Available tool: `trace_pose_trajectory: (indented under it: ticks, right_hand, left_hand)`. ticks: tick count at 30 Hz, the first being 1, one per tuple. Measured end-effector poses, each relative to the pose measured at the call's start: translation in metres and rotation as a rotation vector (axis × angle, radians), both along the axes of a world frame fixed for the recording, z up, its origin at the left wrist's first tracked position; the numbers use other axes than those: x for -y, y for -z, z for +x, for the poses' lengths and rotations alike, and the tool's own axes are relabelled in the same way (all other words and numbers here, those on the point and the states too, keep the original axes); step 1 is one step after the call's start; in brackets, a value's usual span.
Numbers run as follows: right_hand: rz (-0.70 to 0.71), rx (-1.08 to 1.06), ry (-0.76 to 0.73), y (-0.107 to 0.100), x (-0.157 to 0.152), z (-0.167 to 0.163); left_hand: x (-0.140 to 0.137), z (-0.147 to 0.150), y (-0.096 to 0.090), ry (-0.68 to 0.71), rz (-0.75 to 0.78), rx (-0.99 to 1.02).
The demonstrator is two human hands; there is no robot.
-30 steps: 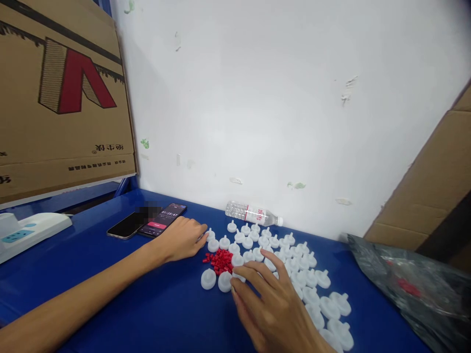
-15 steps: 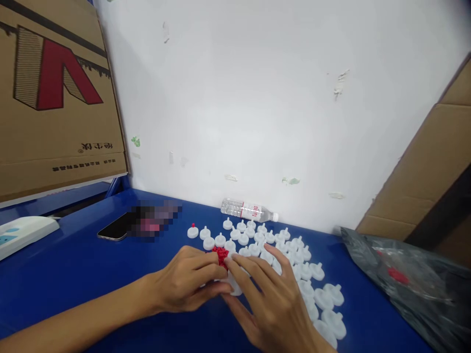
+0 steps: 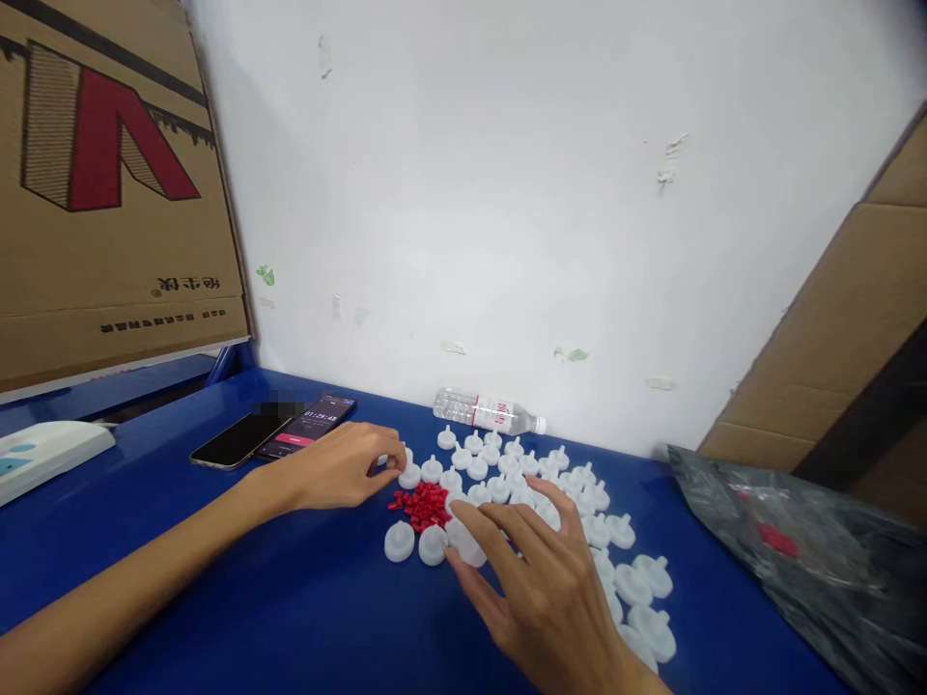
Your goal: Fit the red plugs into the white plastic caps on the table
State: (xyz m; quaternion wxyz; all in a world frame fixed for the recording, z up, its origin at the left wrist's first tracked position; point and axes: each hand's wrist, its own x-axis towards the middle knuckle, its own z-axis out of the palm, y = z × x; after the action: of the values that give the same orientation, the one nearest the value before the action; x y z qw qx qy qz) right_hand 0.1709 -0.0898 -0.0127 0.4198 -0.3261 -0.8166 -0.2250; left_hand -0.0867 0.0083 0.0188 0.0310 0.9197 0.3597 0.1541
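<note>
My left hand (image 3: 351, 465) is above the table at the near-left edge of the white caps, fingers curled and pinched together. A bit of white shows at its fingertips, but what they hold is hidden. Between the thumb and fingers of my right hand (image 3: 540, 569) is a round white plastic cap (image 3: 467, 544). Just left of that hand lies a pile of small red plugs (image 3: 424, 506). Two white caps with short spouts, one of them here (image 3: 399, 542), sit in front of the pile. Many more spouted white caps (image 3: 498, 488) spread behind and right.
A clear plastic bottle (image 3: 492, 412) lies on its side by the wall. Two phones (image 3: 242, 439) rest at the left, beyond a white device (image 3: 54, 454). On the right is a grey plastic bag (image 3: 811, 569). A large carton (image 3: 123, 241) stands at the back left.
My left hand has moved left and away from my right hand, uncovering the red plugs and two front caps. A red-tipped cap seen earlier is now behind the left fingers. My right hand stays nearly in place.
</note>
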Motion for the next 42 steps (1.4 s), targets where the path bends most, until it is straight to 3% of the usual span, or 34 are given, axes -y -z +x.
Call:
trace_pose_trajectory:
  ticks: [5, 14, 20, 27, 35, 42]
  right_hand:
    - [-0.011, 0.007, -0.002, 0.002, -0.001, 0.001]
    - [-0.019, 0.006, 0.023, 0.003, -0.005, 0.004]
    - [-0.038, 0.019, 0.029, 0.004, -0.008, 0.007]
    - [-0.037, 0.058, 0.051, 0.002, -0.008, 0.007]
    - [-0.086, 0.091, 0.063, 0.006, -0.008, 0.010]
    - [-0.039, 0.033, 0.031, 0.003, -0.009, 0.010]
  left_hand:
    - [0.006, 0.003, 0.002, 0.011, -0.102, -0.077]
    - [0.004, 0.004, 0.009, 0.034, -0.121, -0.112]
    - [0.010, 0.008, 0.006, 0.009, 0.012, 0.006]
    - [0.022, 0.022, 0.013, 0.245, 0.138, 0.269]
    - [0.037, 0.030, 0.024, 0.354, 0.246, 0.281]
    - [0.041, 0.035, 0.028, 0.348, 0.291, 0.302]
